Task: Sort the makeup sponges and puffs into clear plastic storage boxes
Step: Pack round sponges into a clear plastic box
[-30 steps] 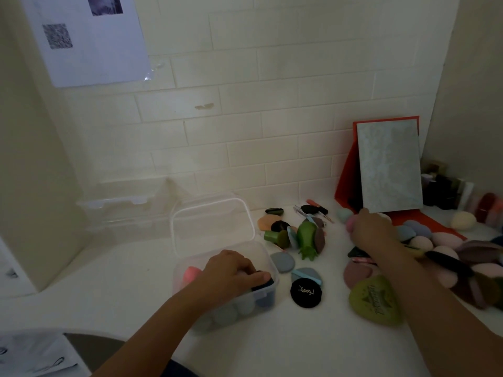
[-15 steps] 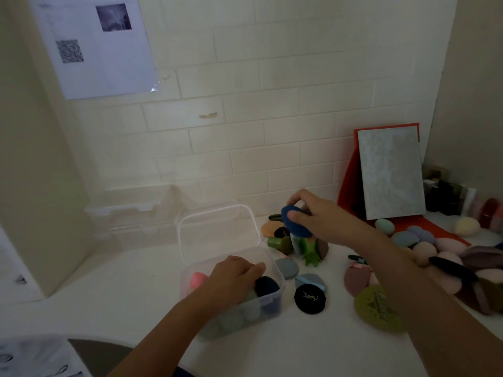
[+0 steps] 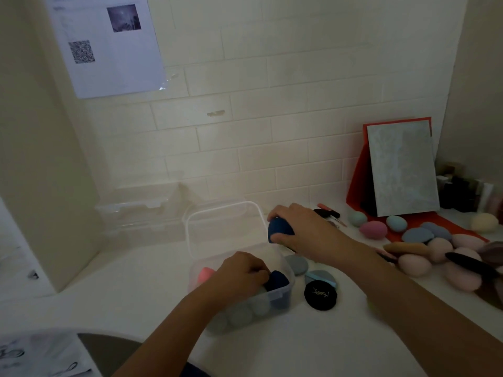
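The right hand [image 3: 302,231] holds a dark blue sponge [image 3: 280,229] just above the far right corner of the open clear box [image 3: 280,293], fingers curled around it in a pinch, apparently positioned for release into the box. The left hand [image 3: 241,273] is inside the box, fingers bent and pressed down on a second dark blue sponge [image 3: 277,280], probably compacting the contents to make room. A pink sponge [image 3: 205,274] and grey ones lie in the same box. Unsorted sponges and puffs remain on the table [image 3: 136,281] to the right. A black puff [image 3: 320,295] beside the box carries a gold monogram that looks like YSL. The wall sheet [image 3: 109,44] shows a QR code; its text is illegible.
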The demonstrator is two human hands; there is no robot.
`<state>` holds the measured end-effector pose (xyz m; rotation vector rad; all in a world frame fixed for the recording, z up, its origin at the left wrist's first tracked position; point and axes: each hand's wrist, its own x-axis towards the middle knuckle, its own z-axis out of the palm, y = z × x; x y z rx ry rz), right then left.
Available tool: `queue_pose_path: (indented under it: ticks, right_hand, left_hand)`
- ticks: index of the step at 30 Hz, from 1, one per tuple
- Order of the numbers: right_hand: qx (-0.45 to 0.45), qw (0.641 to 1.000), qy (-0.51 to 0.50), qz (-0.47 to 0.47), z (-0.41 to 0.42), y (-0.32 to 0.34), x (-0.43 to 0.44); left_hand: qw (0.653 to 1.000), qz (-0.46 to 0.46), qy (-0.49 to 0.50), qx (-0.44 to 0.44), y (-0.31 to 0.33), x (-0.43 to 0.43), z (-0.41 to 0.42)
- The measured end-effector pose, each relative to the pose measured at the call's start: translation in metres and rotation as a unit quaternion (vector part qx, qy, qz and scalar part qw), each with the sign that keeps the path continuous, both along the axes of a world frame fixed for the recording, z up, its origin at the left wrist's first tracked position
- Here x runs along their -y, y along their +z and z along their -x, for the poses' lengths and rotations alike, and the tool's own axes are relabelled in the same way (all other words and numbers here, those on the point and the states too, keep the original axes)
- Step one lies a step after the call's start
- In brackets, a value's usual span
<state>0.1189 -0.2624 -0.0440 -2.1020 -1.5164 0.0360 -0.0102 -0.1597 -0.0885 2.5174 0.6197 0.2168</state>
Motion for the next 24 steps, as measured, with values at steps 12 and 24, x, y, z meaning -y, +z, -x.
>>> queue_pose_path:
  ticks: [12,24]
  right_hand:
    - [0.099,0.991,0.043,0.084,0.007,-0.019,-0.019]
    - [0.165,0.957,0.067,0.228,0.017,-0.011,-0.009]
  left_hand:
    - [0.999,0.020,0.033,0.012,-0.001,0.001,0.000]
    - [0.999,-0.003,0.035,0.005,-0.001,0.002,-0.001]
